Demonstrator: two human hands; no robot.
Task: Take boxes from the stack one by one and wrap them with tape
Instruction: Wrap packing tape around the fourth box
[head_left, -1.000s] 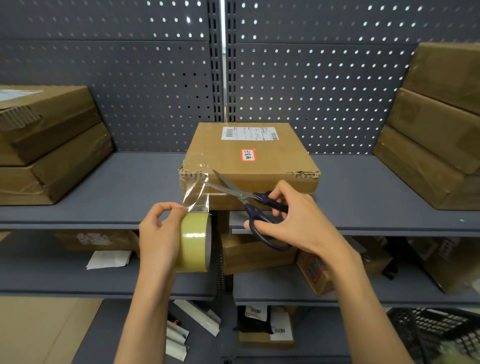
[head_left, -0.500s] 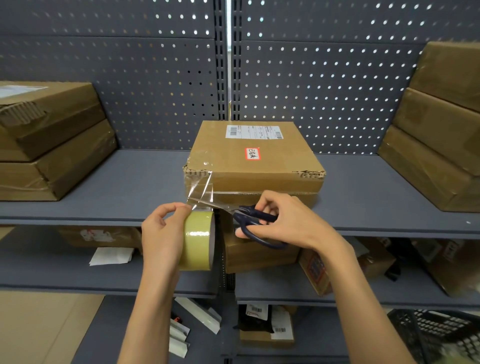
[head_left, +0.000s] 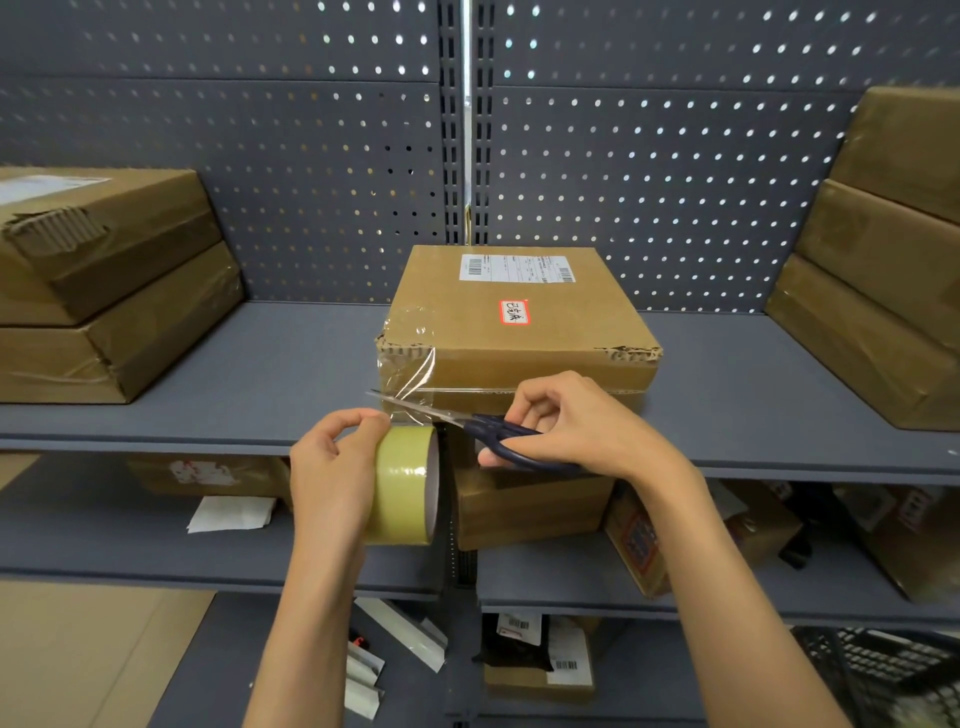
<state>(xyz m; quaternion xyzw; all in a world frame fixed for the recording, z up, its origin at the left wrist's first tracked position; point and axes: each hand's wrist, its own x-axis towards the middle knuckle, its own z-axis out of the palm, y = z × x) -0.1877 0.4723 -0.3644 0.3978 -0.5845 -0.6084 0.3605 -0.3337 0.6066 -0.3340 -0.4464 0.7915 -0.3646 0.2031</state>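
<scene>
Box (head_left: 519, 332) sits flat on the grey shelf (head_left: 249, 395), near the front edge, centre of view, label side up. Clear tape strip (head_left: 410, 379) is stuck over its near-left corner and runs down to the tape roll (head_left: 402, 486) held just below the shelf edge. Left hand (head_left: 332, 478) grips the roll, fingers curled round its outer face, thumb and forefinger meeting near the top where the strip leaves the roll. Right hand (head_left: 576, 426) holds the scissors (head_left: 467, 423), fingers curled through and round the dark handles; blades look nearly closed, lying across the strip between box and roll, tips poking out past the strip's left side.

Judged step: cutting the strip free. Can't tell if the cut is fully through.

Risks:
- Film looks slack and wrinkled near the corner; if tension drops, blades may fold or chew the tape rather than shear it.
- A partial cut could tear ragged when the roll pulls away, or peel the strip off the torn cardboard corner, which looks like a poor surface for sticking.
- Blade tips are close to the left thumb and forefinger; a slip sideways could nick them.
- The freed end may snap back onto the roll and be hard to find, or the loose tail on the box may stick to itself before being pressed down.
- Box is unheld; a hard tug on the roll could drag it toward the shelf edge.

Stacks of boxes left (head_left: 104, 291) and right (head_left: 883, 291) sit well apart from the hands.
</scene>
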